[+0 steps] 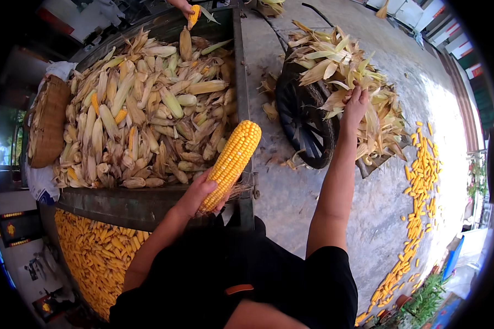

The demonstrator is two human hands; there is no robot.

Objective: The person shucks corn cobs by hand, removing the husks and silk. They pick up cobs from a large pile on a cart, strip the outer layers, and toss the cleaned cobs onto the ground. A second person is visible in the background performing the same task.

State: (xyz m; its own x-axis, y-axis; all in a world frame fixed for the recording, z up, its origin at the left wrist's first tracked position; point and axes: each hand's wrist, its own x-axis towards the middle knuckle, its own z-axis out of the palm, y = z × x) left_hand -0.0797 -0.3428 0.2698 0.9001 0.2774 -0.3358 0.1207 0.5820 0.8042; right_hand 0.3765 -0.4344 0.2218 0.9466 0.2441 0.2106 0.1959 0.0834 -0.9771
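Note:
My left hand point(195, 193) is wrapped around the lower end of a bare yellow ear of corn point(232, 164), tilted up to the right. Brown corn silk point(239, 190) hangs beside its base. Just left of it, a large heap of unhusked corn point(148, 103) fills a metal cart bed point(148, 205). My right hand point(356, 100) reaches out over a mound of stripped corn husks point(380, 119), its fingers curled among the leaves. Whether it grips a husk is not clear.
The husks lie on a wheelbarrow with a black wheel point(304, 119). Another person's hand point(185, 7) holds a partly husked ear point(194, 17) across the heap. A wicker basket point(47, 123) stands left. Husked ears lie on the floor right point(415, 222) and lower left point(99, 255).

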